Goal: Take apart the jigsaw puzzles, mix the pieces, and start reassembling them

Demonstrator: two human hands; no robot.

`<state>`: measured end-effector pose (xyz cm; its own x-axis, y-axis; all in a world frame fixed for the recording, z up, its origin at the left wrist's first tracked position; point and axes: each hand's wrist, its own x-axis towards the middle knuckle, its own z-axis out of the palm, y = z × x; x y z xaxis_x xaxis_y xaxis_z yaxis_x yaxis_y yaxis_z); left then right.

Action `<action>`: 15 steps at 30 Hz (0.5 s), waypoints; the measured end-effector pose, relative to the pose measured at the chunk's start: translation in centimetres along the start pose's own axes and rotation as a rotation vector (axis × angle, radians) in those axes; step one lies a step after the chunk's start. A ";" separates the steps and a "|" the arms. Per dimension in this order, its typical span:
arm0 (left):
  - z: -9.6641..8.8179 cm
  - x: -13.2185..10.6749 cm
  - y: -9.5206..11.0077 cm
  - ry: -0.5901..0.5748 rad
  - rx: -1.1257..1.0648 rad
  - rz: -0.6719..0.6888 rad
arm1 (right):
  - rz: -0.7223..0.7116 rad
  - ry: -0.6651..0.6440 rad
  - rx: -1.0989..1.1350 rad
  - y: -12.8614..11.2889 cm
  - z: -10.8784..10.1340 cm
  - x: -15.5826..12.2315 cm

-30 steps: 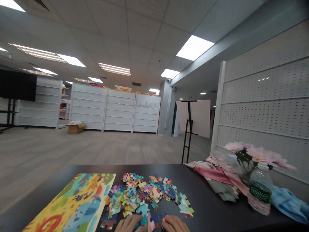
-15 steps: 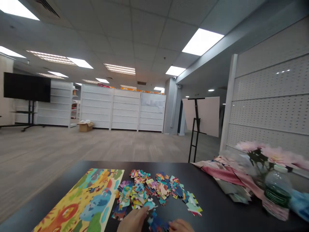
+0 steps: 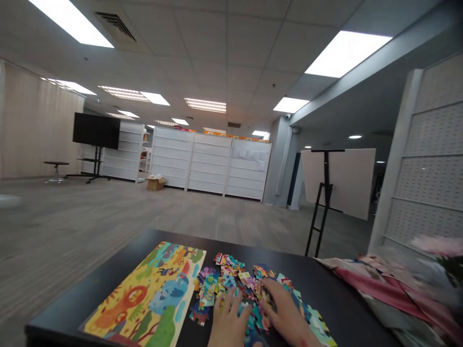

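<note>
You are pressing your left hand [image 3: 229, 320] down onto the near edge of the heap of loose jigsaw pieces [image 3: 246, 284], its fingers open and spread, palm down. Your right hand [image 3: 280, 308] is reaching in just beside it, angled across the heap with its fingers [image 3: 269, 289] lightly curled over the pieces. You cannot tell from this view whether those fingers are gripping a piece. Both wrists are running out of the bottom of the frame, and your hands are hiding part of the heap.

The heap is lying on a black table [image 3: 162, 236]. Just left of it is an illustrated puzzle sheet [image 3: 144, 294] showing a lion, and to its right is a pink patterned cloth [image 3: 390, 284], with pink flowers [image 3: 439, 245] cut off by the frame's edge beyond it. Far ahead of the heap, white shelving units [image 3: 210, 164] are standing behind a cardboard box [image 3: 155, 183]. Sheets of paper [image 3: 249, 154] are hanging on the shelving, but their writing is too small to read. Ahead and to the right of the heap, a black easel [image 3: 325, 193] is holding up a pale board.
</note>
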<state>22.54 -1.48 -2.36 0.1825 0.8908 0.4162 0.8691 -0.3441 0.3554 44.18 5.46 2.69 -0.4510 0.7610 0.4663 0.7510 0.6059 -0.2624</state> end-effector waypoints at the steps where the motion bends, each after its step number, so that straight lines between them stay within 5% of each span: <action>1: -0.1 0.0 0.1 0.017 0.018 -0.028 | 0.016 -0.115 -0.032 -0.5 0.3 0.4; 5: -0.8 0.5 0.8 -0.003 0.074 -0.198 | -0.031 -0.260 -0.070 -1.1 1.7 -0.3; 7: -1.5 0.8 1.2 -0.054 0.028 -0.257 | -0.150 -0.193 -0.046 -0.2 2.2 -1.0; 10: -3.4 0.8 1.6 -0.132 -0.134 -0.135 | -0.216 -0.020 -0.049 2.0 3.0 -1.3; 15: -8.1 -1.3 0.6 -0.009 -0.239 0.037 | -0.230 0.243 -0.057 4.5 4.3 -1.0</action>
<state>19.13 -5.24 4.12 0.2175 0.8785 0.4253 0.7281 -0.4362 0.5287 45.89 8.43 -2.61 -0.4885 0.5245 0.6973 0.6720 0.7359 -0.0827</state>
